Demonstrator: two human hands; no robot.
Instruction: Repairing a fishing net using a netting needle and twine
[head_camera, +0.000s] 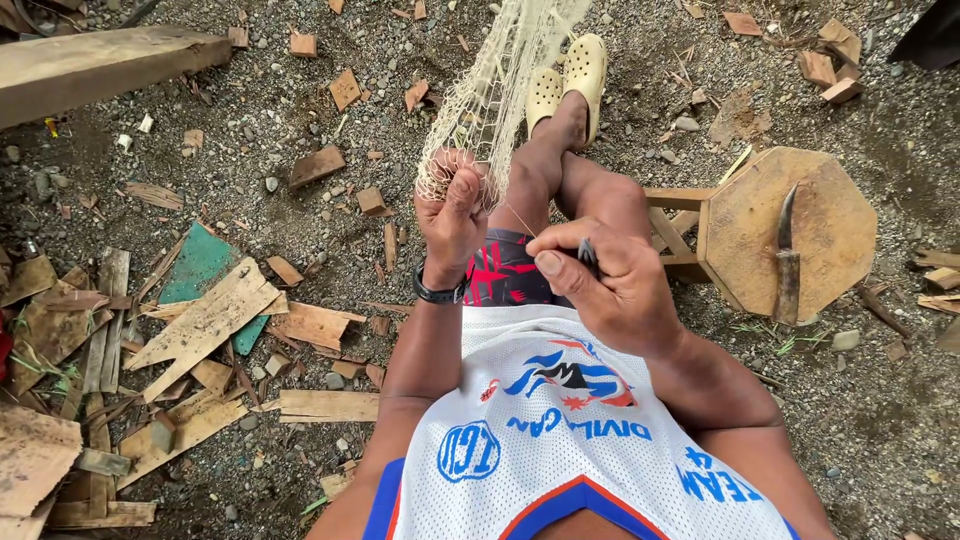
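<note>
Knife (788, 262) on stool (745, 235), right of net (490, 95).

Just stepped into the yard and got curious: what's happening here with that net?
A seated person is working on a pale net. The left hand grips a bunched edge of it, while the right hand pinches a small dark tool, with a thin thread running up to the net. A knife lies on a wooden stool at the right. Wood scraps litter the gravel.
</note>
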